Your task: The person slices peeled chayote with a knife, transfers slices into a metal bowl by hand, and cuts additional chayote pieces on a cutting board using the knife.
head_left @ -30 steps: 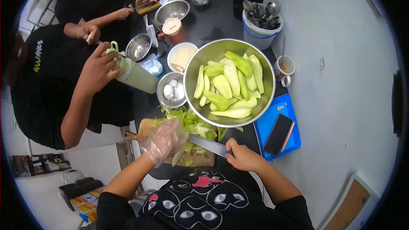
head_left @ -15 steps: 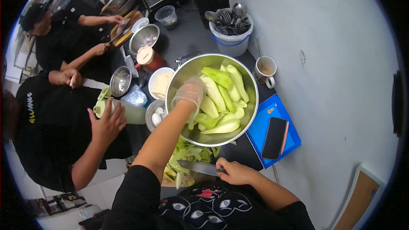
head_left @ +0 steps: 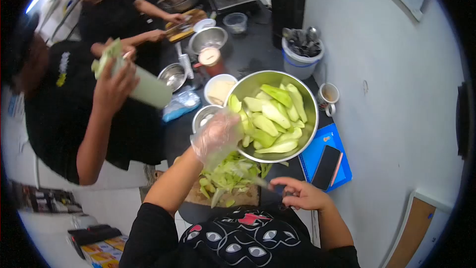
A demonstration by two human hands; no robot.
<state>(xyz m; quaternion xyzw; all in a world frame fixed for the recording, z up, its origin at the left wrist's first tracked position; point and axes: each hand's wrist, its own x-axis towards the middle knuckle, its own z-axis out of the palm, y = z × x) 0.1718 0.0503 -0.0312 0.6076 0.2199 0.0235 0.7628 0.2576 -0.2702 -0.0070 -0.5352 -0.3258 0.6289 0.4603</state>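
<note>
A steel bowl (head_left: 313,131) holds several long, peeled pale green pieces (head_left: 274,114), like green fruit or vegetable. My left hand (head_left: 218,130), in a clear plastic glove, is at the bowl's left rim; motion smears its fingers, and whether they hold a piece is unclear. In my right hand (head_left: 300,193) is the handle of a knife (head_left: 259,180), its blade blurred and pointing left over the cutting board. Green peelings (head_left: 228,176) are heaped on that wooden cutting board (head_left: 248,197), below the bowl and close to my body.
On the left a co-worker's hand (head_left: 116,82) grips a pale green bottle (head_left: 151,88). Another person cuts at a board (head_left: 184,27) farther back. Small bowls, a red pitcher (head_left: 212,62), a cutlery bucket (head_left: 300,64), a mug (head_left: 327,99) and a phone (head_left: 327,166) on a blue folder surround the bowl.
My left hand has come out of the bowl to its left rim. The knife in my right hand has shifted slightly. The co-worker's bottle is raised and tilted. The whole view has shifted.
</note>
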